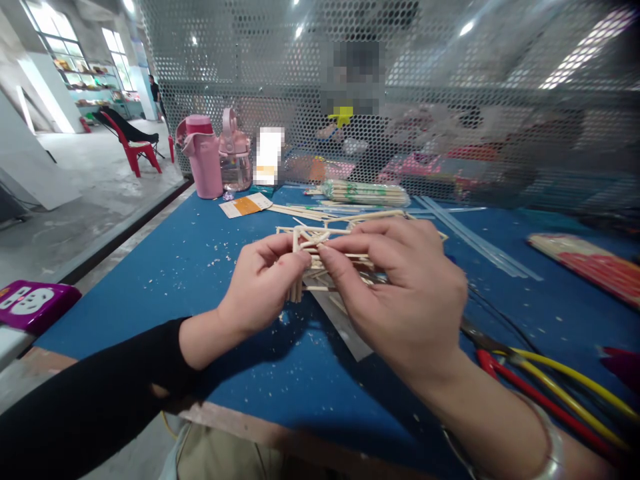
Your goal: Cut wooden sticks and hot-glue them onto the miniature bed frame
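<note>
A small framework of pale wooden sticks [296, 245] is held up over the blue tabletop. My left hand [263, 277] grips its left end, thumb in front and fingers behind. From the other side, my right hand [405, 287] pinches a short wooden stick [313, 244] against the top of the framework, thumb and index finger closed on its end. My right hand hides much of the framework's right part. Beneath it lies a grey flat sheet [347, 327], partly in shadow. Loose wooden sticks [305, 212] lie on the table behind the framework.
Beside my right forearm lie pliers with red and yellow handles [525, 363]. Farther off are clear glue sticks [480, 240], a bag of sticks [367, 193] and a red-printed packet [585, 263]. A pink flask [205, 160], bottle [235, 163] and perforated metal screen [280, 60] stand behind.
</note>
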A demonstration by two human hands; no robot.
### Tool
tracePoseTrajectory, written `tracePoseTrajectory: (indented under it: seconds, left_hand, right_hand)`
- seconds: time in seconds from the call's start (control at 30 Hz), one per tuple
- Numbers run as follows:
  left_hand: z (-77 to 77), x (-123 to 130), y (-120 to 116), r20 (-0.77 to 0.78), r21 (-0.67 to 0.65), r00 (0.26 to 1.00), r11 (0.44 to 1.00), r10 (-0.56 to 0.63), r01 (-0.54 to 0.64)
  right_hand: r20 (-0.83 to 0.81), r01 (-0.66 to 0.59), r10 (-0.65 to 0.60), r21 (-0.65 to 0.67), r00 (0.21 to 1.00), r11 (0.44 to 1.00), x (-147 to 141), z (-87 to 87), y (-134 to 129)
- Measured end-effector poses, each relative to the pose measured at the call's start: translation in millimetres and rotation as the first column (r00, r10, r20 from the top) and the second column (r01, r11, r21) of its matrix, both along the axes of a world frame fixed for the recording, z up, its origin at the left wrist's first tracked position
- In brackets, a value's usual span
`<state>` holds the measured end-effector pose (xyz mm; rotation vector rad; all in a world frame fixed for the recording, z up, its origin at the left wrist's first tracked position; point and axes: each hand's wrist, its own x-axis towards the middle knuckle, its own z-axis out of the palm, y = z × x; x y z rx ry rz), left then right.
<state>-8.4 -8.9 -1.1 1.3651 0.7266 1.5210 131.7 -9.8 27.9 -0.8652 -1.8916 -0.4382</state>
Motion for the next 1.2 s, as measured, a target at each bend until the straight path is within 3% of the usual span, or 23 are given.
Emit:
tracePoseTrajectory:
  seconds: [0.3, 0.4, 0.43, 0.5, 0.57, 0.67, 0.73, 0.83, 0.97, 1.0, 1.03, 1.07, 1.1, 1.2]
  left_hand:
    - [-3.4, 0.3, 2.8, -0.269, 0.267, 0.942, 0.955, 0.202, -0.128]
    - [-4.1, -1.4, 5.9, -0.287, 0.269, 0.924, 0.947, 0.254, -0.177]
    - [-4.0, -2.0, 6.8, -0.291, 0.256, 0.916, 0.945, 0.277, -0.204]
    - [-3.6, -2.8, 7.9, -0.307, 0.252, 0.887, 0.928, 0.346, -0.274]
    - [-2.6, -3.2, 8.2, -0.324, 0.294, 0.849, 0.897, 0.418, -0.33]
    - [-1.3, -3.1, 7.9, -0.342, 0.35, 0.819, 0.871, 0.46, -0.343]
    - [-1.2, -3.0, 7.7, -0.36, 0.342, 0.814, 0.876, 0.457, -0.341]
    - [-2.1, -3.0, 7.6, -0.364, 0.315, 0.814, 0.882, 0.453, -0.35]
    - [-2.7, -3.1, 6.6, -0.356, 0.282, 0.838, 0.902, 0.414, -0.325]
    - [-2.5, -3.1, 6.1, -0.357, 0.27, 0.849, 0.913, 0.39, -0.306]
    - [-2.1, -3.1, 5.7, -0.357, 0.26, 0.859, 0.923, 0.366, -0.285]
    - [-1.6, -3.0, 5.2, -0.358, 0.256, 0.866, 0.929, 0.348, -0.267]
    - [-1.2, -2.8, 4.9, -0.358, 0.259, 0.87, 0.931, 0.338, -0.255]
    - [-0.2, -2.3, 4.0, -0.366, 0.291, 0.866, 0.926, 0.341, -0.242]
  right_hand:
    - [0.117, 0.068, -0.07, 0.026, 0.991, 0.997, 5.1, 11.4, -7.1]
    - [0.161, 0.012, -0.017, 0.033, 0.987, 0.999, 13.4, 15.0, -25.4]
    - [0.206, -0.022, 0.025, -0.017, 0.978, 1.0, 17.1, 12.4, -30.9]
    - [0.305, -0.092, 0.144, -0.178, 0.941, 0.98, 24.3, -0.3, -36.7]
    - [0.405, -0.066, 0.224, -0.368, 0.887, 0.928, 29.6, -20.4, -34.1]
    - [0.448, 0.039, 0.211, -0.487, 0.869, 0.872, 30.7, -49.2, -22.7]
    - [0.462, 0.059, 0.211, -0.503, 0.862, 0.862, 28.4, -58.2, -18.8]
    - [0.482, -0.004, 0.243, -0.445, 0.842, 0.896, 30.0, -51.5, -22.9]
    - [0.429, -0.136, 0.258, -0.293, 0.866, 0.946, 60.2, -18.5, -17.8]
    - [0.357, -0.098, 0.164, -0.197, 0.919, 0.976, 72.6, -9.9, -8.6]
    - [0.281, 0.015, 0.021, -0.125, 0.96, 0.992, 85.7, -2.3, 4.2]
    - [0.274, 0.158, -0.109, -0.164, 0.955, 0.974, 98.8, 3.5, 20.2]
    - [0.331, 0.345, -0.253, -0.26, 0.909, 0.902, 111.2, 7.2, 38.3]
    - [0.416, 0.477, -0.322, -0.353, 0.851, 0.805, 138.7, 3.3, 92.4]
